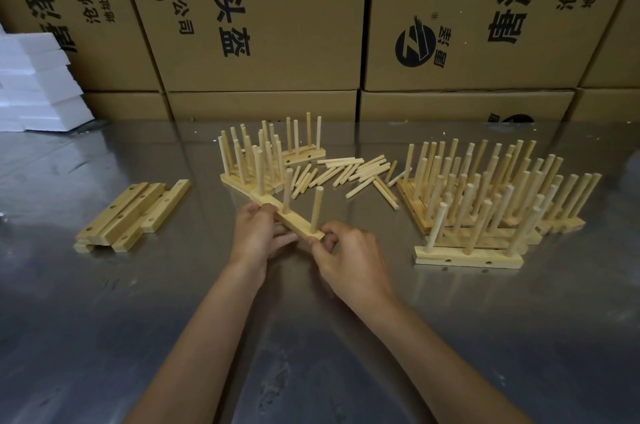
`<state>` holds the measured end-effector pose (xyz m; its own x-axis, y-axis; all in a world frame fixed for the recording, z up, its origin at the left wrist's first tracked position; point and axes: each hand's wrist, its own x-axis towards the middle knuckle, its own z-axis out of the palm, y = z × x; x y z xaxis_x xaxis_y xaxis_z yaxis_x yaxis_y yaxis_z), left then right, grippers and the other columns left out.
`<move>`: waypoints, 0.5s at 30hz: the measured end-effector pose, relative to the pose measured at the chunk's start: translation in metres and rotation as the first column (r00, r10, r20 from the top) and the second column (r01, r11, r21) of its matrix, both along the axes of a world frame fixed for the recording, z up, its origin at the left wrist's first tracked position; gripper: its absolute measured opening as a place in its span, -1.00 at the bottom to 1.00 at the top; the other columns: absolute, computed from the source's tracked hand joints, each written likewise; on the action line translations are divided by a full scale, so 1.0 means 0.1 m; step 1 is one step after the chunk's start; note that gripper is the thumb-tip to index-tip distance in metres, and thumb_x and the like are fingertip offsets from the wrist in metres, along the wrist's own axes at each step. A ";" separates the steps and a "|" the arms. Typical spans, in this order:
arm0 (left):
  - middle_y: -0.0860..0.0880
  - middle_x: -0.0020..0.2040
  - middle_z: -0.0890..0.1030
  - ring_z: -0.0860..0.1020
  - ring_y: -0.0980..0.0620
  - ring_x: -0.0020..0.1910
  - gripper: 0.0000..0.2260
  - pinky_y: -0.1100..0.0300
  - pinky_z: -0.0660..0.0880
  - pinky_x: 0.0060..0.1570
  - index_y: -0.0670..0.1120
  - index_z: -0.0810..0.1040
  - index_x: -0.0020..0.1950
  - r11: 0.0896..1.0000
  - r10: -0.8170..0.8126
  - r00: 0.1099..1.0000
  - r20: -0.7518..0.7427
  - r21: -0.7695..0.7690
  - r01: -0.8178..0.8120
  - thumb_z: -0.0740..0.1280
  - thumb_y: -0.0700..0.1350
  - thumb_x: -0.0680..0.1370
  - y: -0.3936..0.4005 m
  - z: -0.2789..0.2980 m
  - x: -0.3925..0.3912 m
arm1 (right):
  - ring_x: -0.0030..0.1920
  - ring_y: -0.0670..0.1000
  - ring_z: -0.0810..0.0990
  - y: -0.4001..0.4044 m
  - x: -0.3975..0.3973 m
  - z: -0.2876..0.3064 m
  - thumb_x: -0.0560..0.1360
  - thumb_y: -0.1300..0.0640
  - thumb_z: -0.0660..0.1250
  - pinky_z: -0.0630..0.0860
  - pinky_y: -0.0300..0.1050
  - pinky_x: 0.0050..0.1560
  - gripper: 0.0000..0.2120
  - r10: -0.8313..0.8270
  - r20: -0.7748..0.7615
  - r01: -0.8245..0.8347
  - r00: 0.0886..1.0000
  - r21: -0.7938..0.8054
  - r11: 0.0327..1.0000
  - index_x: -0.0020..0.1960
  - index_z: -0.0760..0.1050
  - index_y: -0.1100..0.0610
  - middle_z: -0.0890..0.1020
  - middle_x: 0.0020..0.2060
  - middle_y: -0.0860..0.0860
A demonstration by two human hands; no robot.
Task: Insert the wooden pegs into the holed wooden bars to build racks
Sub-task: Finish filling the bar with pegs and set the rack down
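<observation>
— Bars (133, 212) without pegs lie at our left on the table (104, 319)?
— Yes. Our left hand (258, 233) and right hand (348, 255) grip one three-peg rack (289, 215) centrally; finished racks (485, 202) stand right.

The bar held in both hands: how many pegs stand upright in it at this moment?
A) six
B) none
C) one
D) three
D: the bar, gripped by the left hand and the right hand, carries three upright pegs, one near each end and one in the middle.
</observation>
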<state>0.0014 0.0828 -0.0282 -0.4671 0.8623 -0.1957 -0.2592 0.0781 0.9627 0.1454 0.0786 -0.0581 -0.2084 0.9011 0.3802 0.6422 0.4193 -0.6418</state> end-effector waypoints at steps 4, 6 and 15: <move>-0.15 -0.30 0.47 0.50 -0.06 -0.46 -0.87 0.14 0.49 -0.41 -0.21 0.47 0.08 0.986 0.026 0.981 -0.195 -0.156 -0.057 0.20 -0.16 0.65 -0.01 -0.02 -0.22 | -0.11 -0.03 0.53 0.14 -0.07 -0.03 0.56 -0.01 0.33 0.56 0.01 -0.11 -0.81 0.048 0.033 -0.048 0.998 0.008 0.999 0.06 0.62 0.07 0.58 -0.21 -0.07; -0.10 -0.35 0.35 0.33 0.00 -0.52 -0.90 0.24 0.28 -0.47 -0.19 0.44 -0.02 0.975 0.032 0.975 -0.218 -0.207 -0.078 0.20 -0.18 0.62 -0.02 -0.02 -0.36 | -0.03 0.00 0.51 0.23 -0.18 -0.05 0.58 0.01 0.31 0.53 -0.01 -0.07 -0.81 0.077 0.105 -0.078 0.991 0.005 0.997 0.01 0.61 0.11 0.50 -0.18 -0.07; -0.22 0.10 0.59 0.56 -0.25 0.05 -0.74 -0.02 0.55 0.04 -0.15 0.55 0.25 0.926 0.219 0.777 -0.590 -0.125 -0.356 0.19 -0.15 0.61 0.03 -0.11 -0.58 | 0.07 0.13 0.60 0.63 -0.92 0.08 0.55 -0.07 0.35 0.49 -0.07 0.01 -0.76 -0.018 0.128 0.031 0.992 -0.099 0.995 0.07 0.66 0.05 0.64 0.02 0.08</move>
<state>-0.0567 0.0854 -0.0396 -0.7714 0.6362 0.0116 0.2706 0.3114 0.9109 0.0529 0.1414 -0.0502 -0.2266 0.9389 0.2589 0.7302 0.3397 -0.5928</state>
